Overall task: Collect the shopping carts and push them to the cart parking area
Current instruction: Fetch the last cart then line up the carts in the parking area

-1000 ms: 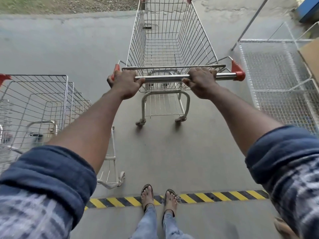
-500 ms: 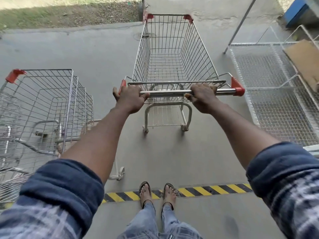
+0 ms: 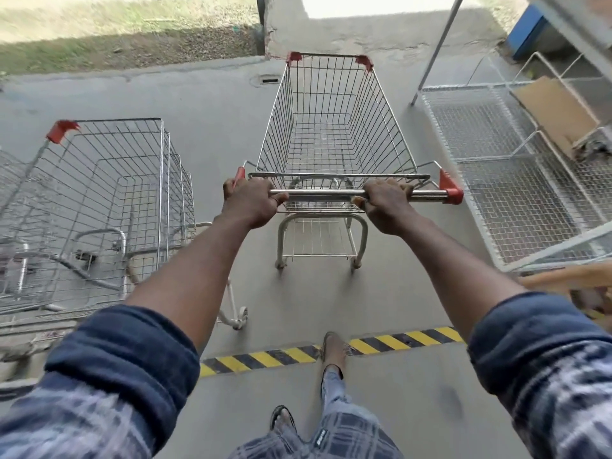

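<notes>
Nested carts (image 3: 99, 207) stood at left on the concrete floor (image 3: 205, 127): bare wire baskets, one red corner cap. Left hand (image 3: 251, 202) was clenched around the handle bar (image 3: 331, 194) near its left end. Shopping cart (image 3: 331, 134) sat centre, just ahead of the person: empty chrome wire basket, red corner caps and handle ends, lower rack. Right hand (image 3: 385, 202) clamped the same bar, right of centre. Striped hazard line (image 3: 390, 341) crossed the floor underfoot. Wire mesh racks (image 3: 503, 167) lay right. No legible writing.
</notes>
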Tool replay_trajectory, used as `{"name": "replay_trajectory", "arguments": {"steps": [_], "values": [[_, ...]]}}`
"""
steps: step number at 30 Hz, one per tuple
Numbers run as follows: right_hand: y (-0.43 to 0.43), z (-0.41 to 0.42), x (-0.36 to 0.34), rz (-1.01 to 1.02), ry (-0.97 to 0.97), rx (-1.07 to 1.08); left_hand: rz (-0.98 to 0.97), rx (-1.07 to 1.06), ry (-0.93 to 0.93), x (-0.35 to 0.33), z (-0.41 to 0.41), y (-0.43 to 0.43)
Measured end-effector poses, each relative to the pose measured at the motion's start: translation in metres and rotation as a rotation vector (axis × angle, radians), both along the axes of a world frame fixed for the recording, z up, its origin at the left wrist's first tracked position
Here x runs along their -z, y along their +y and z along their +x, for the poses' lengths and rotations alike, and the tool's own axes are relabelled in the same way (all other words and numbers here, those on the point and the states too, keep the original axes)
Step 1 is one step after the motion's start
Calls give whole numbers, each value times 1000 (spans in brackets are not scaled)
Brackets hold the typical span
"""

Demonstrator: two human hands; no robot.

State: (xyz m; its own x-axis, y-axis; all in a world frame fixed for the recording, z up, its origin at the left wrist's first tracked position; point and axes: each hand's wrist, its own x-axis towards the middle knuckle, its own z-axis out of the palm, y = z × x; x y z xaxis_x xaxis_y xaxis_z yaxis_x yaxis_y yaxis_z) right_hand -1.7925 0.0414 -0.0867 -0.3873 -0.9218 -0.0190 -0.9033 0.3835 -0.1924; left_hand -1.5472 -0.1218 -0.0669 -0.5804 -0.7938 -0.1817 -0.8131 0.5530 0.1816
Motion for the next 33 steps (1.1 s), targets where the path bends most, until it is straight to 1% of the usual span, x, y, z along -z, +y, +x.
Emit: {"name": "replay_trajectory", "arguments": {"steps": [6,12,16,22,33], "values": [[27,66,-4,-10,-21,-32,22,-41,-40,0,65,32],[42,110,-4,16,-61,-65,15,-95,-39,-1,118,60],[49,134,-6,19,-49,-107,13,-127,-50,-4,145,76],[66,151,-5,7,-51,-141,5,-176,-52,-7,166,109],[120,172,0,0,-63,-139,-94,-150,27,6,188,158]]}}
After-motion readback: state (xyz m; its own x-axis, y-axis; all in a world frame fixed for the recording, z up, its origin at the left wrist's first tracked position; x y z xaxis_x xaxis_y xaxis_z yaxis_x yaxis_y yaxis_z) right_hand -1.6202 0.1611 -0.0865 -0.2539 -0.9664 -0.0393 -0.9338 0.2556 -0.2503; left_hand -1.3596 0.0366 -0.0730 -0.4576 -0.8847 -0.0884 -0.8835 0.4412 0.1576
